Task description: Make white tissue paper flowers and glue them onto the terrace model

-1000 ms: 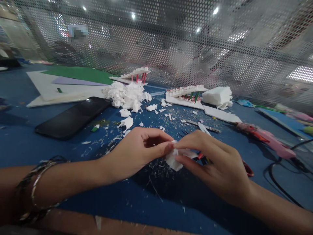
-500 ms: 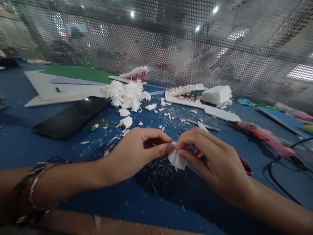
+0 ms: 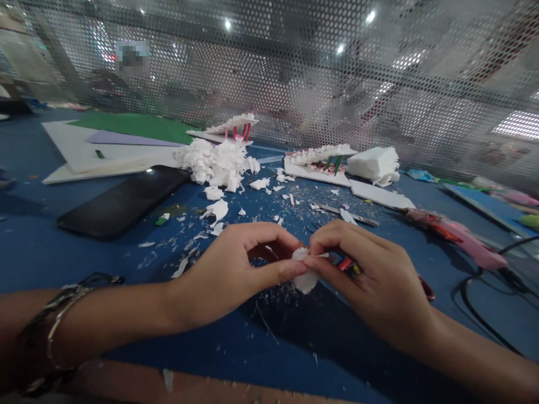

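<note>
Between my two hands is a small piece of white tissue paper (image 3: 306,282), its lower part hanging below the fingertips. My left hand (image 3: 240,269) is closed in a pinch on its left side, thumb against the fingers. My right hand (image 3: 370,275) pinches the same piece from the right, fingertips almost touching the left ones. Behind the right fingers a red object (image 3: 345,264) shows in part; its kind is hidden. Beyond my hands lies a heap of torn white tissue (image 3: 219,163), with loose scraps (image 3: 217,210) on the blue table around it.
A black phone (image 3: 122,205) lies at left, before white and green sheets (image 3: 135,124). Two small white stair models (image 3: 322,154) stand at the back, near a folded tissue stack (image 3: 374,165). Tweezers (image 3: 349,214) and a pink glue gun (image 3: 467,238) with its cable lie at right.
The tissue piece has turned slightly between my fingertips, and an edge now sticks out to the right. My right fingers have shifted a little; the things on the table stay put.
</note>
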